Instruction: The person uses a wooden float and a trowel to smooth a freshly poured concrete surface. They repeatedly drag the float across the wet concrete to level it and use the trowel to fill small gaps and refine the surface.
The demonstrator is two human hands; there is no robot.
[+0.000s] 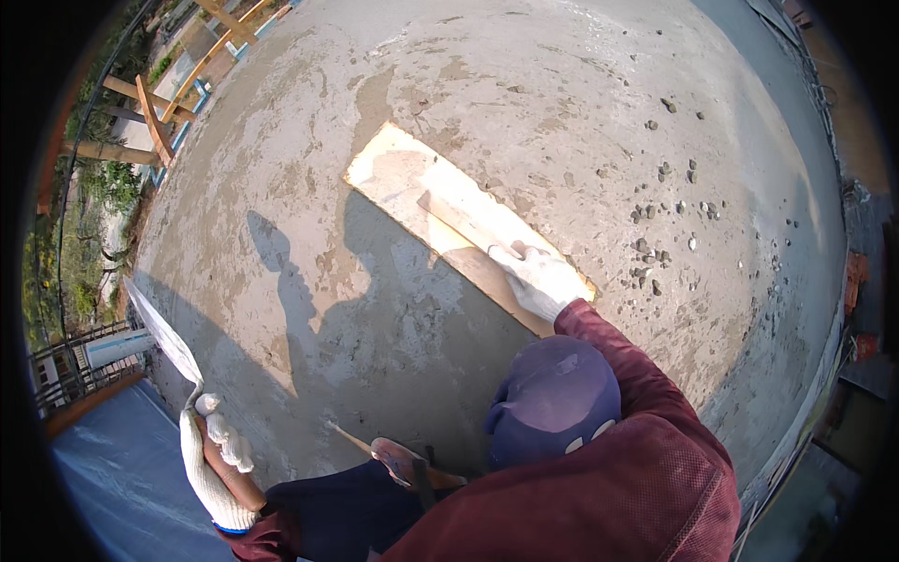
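The right hand (pixel 538 279), gloved in white, has its grip closed on the raised handle of a wooden float board (pixel 449 217) lying flat on the wet concrete slab (pixel 581 112). The board looks stiff, fairly light, best held by that handle. The left hand (pixel 217 451), also gloved, clasps a steel trowel (pixel 164 335), blade raised. No containers show.
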